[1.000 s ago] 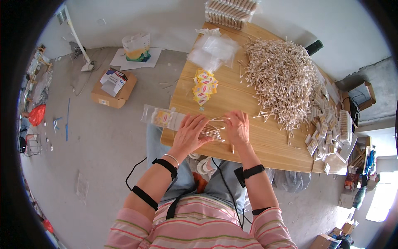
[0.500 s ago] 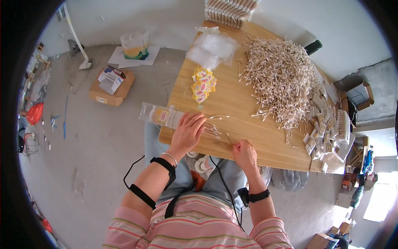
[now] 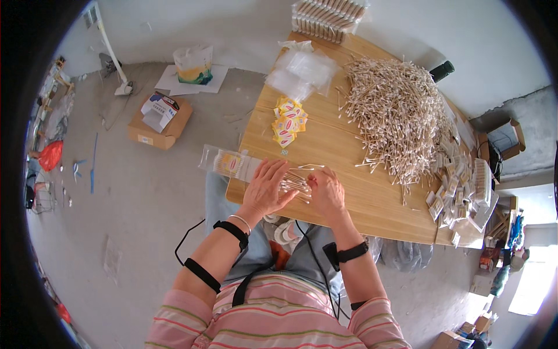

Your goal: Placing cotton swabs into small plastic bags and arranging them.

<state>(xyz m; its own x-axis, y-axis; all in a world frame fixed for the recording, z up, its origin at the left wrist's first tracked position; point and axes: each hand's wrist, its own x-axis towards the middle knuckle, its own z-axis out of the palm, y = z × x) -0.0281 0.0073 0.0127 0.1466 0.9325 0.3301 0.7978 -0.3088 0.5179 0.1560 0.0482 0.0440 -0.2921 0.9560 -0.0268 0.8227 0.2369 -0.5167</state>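
Observation:
A loose row of cotton swabs [image 3: 295,185] lies near the table's front edge. My left hand [image 3: 266,187] rests over their left part, fingers stretched flat and thumb apart. On its left side, a clear plastic bag [image 3: 206,157] holds swabs and a yellow-and-white card [image 3: 228,164], sticking out past the table's edge. My right hand [image 3: 328,193] is closed in a pinch at the right ends of the loose row. It appears to grip a cotton swab, mostly hidden by the fingers.
A big heap of cotton swabs [image 3: 398,110] covers the table's right half. Yellow cards [image 3: 289,122] and clear empty bags [image 3: 302,72] lie farther back. Small filled packs [image 3: 450,192] pile up at the right edge. Bundled swabs [image 3: 328,20] stand at the far edge. A cardboard box [image 3: 168,131] sits on the floor.
My right hand has moved up and left with the swab, from beside the row to its ends. My left thumb has spread away from the fingers.

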